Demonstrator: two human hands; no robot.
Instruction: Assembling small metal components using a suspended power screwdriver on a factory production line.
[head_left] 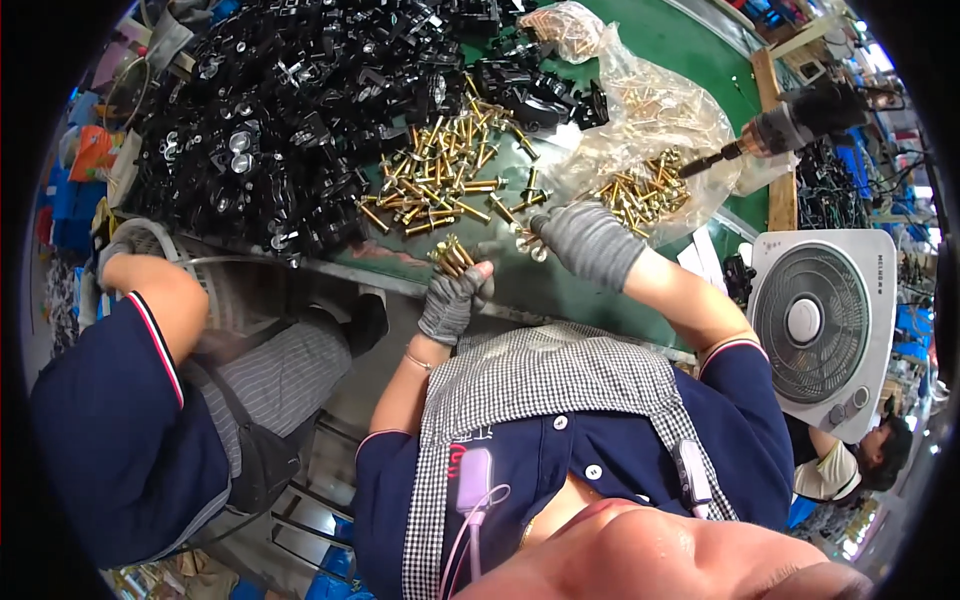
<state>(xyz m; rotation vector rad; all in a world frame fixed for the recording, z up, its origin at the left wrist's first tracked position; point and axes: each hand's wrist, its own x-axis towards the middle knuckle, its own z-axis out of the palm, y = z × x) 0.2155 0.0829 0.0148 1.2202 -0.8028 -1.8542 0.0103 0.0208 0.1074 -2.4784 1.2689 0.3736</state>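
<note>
Both my hands wear grey knit gloves with some bare fingertips. My left hand [452, 302], at the near table edge, is closed around a bunch of gold-coloured bolts [455, 256] standing upright in its grip. To its right, over the green table, my right hand [592, 243] is closed, with small silvery round-ended metal pieces [530, 242] at its fingertips; their exact kind is unclear. Just beyond the hands lies a loose pile of gold-coloured bolts [440, 180]. More bolts [645, 190] spill from a clear plastic bag [665, 100] beyond my right hand.
Black metal-and-plastic parts [290, 110] heap across the table's left side. A power driver [790, 125] hangs at the right, its bit pointing toward the bag. A grey box fan [820, 320] stands beside my right arm. Another person [130, 410] works close on my left.
</note>
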